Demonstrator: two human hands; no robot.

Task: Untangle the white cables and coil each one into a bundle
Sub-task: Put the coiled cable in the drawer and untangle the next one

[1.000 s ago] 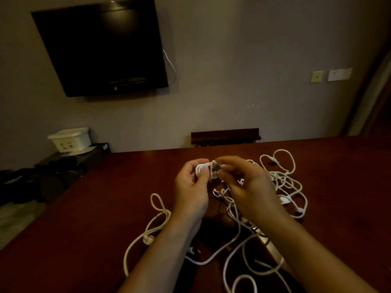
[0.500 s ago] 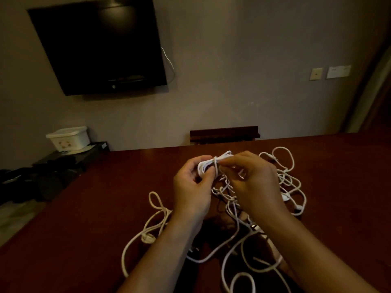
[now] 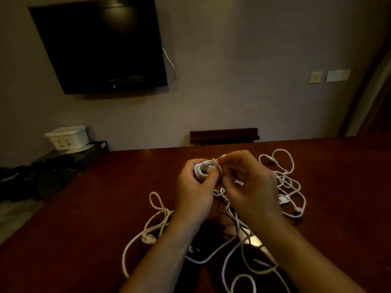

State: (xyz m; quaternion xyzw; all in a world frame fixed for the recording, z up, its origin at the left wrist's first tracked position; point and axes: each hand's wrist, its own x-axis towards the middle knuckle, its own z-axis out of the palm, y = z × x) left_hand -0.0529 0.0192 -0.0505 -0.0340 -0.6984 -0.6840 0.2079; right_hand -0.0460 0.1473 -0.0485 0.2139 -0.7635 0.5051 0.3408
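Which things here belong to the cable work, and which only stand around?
Belonging to the job:
- small coil, held in left hand
- right hand, pinching the strand at the coil
- loose white cables on the table

Just lying about:
- television
- white box
- wall plates

The right hand [image 3: 251, 187] is motion-blurred, hiding its cable [image 3: 239, 182] grip.

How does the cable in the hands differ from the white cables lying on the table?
The coiled cable is wound into a small tight bundle; the loose cables sprawl in wide tangled loops. The coiled cable is held up off the table, gripped by the left hand while the right hand pinches a strand at its top; the loose cables rest on the wood. Both are white and thin.
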